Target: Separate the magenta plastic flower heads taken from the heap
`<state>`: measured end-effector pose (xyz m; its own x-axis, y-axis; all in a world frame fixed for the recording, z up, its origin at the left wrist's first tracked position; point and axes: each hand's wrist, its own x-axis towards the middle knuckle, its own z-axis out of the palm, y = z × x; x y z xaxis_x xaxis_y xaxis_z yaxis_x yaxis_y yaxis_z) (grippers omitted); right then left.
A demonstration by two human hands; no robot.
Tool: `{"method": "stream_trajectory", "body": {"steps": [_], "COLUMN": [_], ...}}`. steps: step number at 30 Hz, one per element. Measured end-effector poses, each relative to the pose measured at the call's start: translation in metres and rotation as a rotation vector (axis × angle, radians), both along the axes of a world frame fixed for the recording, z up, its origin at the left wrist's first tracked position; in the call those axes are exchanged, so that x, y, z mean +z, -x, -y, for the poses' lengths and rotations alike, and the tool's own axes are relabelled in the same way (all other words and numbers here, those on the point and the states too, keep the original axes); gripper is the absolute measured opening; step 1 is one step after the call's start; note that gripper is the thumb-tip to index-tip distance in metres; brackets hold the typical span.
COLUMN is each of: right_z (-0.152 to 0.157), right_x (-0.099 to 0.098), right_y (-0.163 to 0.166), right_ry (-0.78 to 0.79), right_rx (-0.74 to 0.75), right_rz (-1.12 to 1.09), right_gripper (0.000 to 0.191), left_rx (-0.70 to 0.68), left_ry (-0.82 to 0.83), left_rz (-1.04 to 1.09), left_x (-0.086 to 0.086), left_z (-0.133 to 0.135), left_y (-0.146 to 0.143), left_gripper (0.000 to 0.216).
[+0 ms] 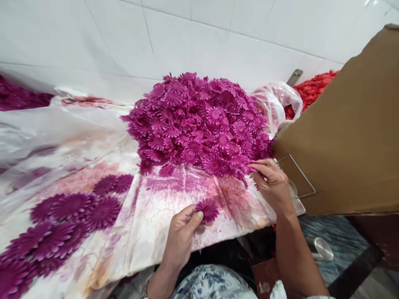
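Between the thumb and fingers of my left hand (183,230) is a dark purple flower head (207,210), held over the front of a stained white cloth (156,232). My right hand (273,185) is at the right edge of a big heap of magenta flower heads (199,120), its thumb and fingertips pinched on a magenta flower piece (252,166). The fingers partly cover that piece. To the left lie larger dark purple flower heads (73,205), overlapping in stacks on the cloth.
A tall brown cardboard sheet (343,137) stands on the right, with a bent wire frame (301,174) against it. Behind are a clear plastic bag (274,101) and red petals (314,89). Plastic sheeting (46,128) covers the left back. A metal cup (322,249) lies low at right.
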<state>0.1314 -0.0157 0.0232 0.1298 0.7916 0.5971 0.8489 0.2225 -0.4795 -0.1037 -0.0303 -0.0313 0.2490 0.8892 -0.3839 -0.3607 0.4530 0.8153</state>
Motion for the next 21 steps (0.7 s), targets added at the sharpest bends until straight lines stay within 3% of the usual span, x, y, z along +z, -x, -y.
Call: {"method": "stream_trajectory", "body": {"steps": [5,10,14,18,21], "right_z": [-0.042,-0.107,-0.133,-0.125,-0.115], "right_x": [0.024,0.030,0.028,0.033,0.042], "right_y": [-0.002,-0.005,0.001,0.008,0.009], "right_ry": [-0.179,-0.233,-0.044,0.213,0.259], "right_rx": [-0.077,-0.143,-0.098,-0.116,-0.086], "right_rz": [0.008,0.072,0.247,0.400,0.406], "right_gripper": [0.014,0.016,0.028,0.061,0.061], "left_rx": [0.006,0.077,0.026,0.033,0.030], "left_ry": [0.004,-0.004,-0.016,-0.023,-0.022], "left_rz": [-0.023,-0.013,0.003,0.011,0.010], "left_x": [0.001,0.005,0.004,0.002,0.001], "left_z": [-0.004,-0.006,-0.009,-0.008,-0.006], "left_y": [0.000,-0.001,0.002,0.005,0.005], "left_gripper": [0.020,0.018,0.019,0.017,0.017]}}
